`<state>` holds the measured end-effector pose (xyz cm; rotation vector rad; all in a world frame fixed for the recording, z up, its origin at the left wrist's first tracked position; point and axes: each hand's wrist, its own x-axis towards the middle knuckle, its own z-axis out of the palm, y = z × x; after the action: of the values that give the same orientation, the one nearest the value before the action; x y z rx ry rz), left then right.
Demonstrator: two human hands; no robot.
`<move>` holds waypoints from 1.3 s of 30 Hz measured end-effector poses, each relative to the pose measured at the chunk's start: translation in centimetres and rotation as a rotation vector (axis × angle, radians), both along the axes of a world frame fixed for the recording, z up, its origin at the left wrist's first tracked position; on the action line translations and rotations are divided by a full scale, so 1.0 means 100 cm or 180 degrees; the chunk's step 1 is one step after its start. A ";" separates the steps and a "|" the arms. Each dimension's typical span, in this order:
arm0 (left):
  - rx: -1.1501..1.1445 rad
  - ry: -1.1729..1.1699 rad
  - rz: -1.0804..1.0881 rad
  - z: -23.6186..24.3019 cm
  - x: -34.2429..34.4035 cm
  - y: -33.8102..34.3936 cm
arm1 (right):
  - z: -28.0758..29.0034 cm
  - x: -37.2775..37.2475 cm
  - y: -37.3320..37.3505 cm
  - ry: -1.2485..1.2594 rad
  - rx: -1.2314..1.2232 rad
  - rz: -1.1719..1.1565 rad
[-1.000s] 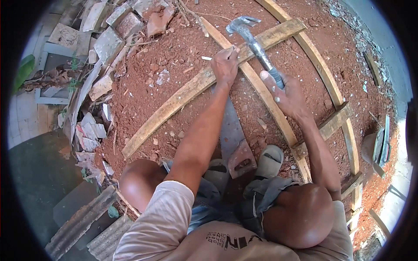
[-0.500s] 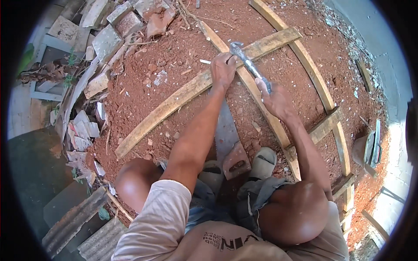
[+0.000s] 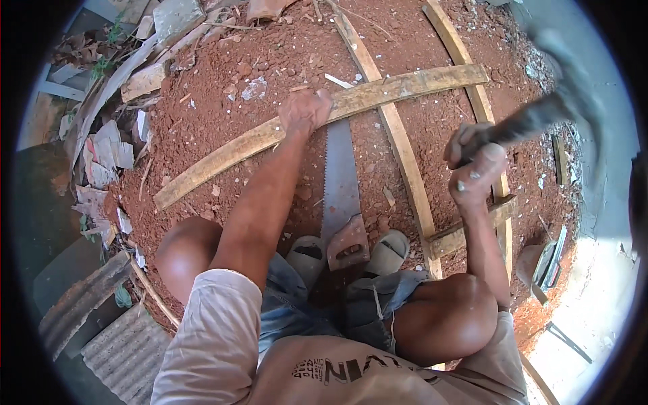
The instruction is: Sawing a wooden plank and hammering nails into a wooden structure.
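Note:
My left hand (image 3: pixel 304 111) is closed on the long crosswise wooden plank (image 3: pixel 226 154), left of where it crosses an upright-running lath (image 3: pixel 401 145). My right hand (image 3: pixel 476 162) grips a hammer (image 3: pixel 523 118), lifted to the right and blurred by motion. A handsaw (image 3: pixel 341 175) lies on the red soil between my sandalled feet, blade pointing away from me and partly under the plank. A small white strip (image 3: pixel 337 79) lies just beyond the plank.
Another lath (image 3: pixel 470 101) runs along the right, joined by a short crosspiece (image 3: pixel 452 236). Broken tiles and rubble (image 3: pixel 111 152) line the left, with corrugated sheets (image 3: pixel 118 351) lower down. A grey wall stands right, near a leaning trowel-like object (image 3: pixel 540 260).
My right hand has swung the hammer from over the plank crossing up and out to the right. My left hand has shifted leftward in view, still on the plank; the view has moved too.

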<state>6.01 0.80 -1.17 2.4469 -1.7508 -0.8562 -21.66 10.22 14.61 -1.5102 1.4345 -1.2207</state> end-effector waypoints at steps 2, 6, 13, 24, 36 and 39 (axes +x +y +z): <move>0.0036 -0.0020 0.0034 0.010 -0.002 -0.003 | -0.036 0.003 -0.006 0.1555 0.1252 -0.0004; 0.0337 -0.0054 0.0181 0.016 -0.005 -0.007 | -0.016 -0.021 -0.013 0.1648 0.2048 -0.0240; 0.0256 0.0012 0.0203 0.003 0.001 -0.002 | 0.044 -0.022 -0.033 -0.1478 -0.1352 0.0859; 0.0035 -0.0071 0.0273 0.005 -0.001 -0.001 | 0.083 -0.036 -0.021 0.0347 0.0553 -0.0236; 0.0334 0.0013 0.0276 0.017 -0.003 -0.005 | -0.050 -0.033 0.015 0.1759 0.1844 0.0310; 0.0257 -0.0075 0.0275 0.011 -0.004 -0.003 | 0.083 -0.020 -0.015 0.0714 0.0509 -0.0228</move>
<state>5.65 0.47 -0.03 2.5721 -1.6350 -0.9106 -23.63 8.77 22.87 -1.5336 1.7034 -0.9748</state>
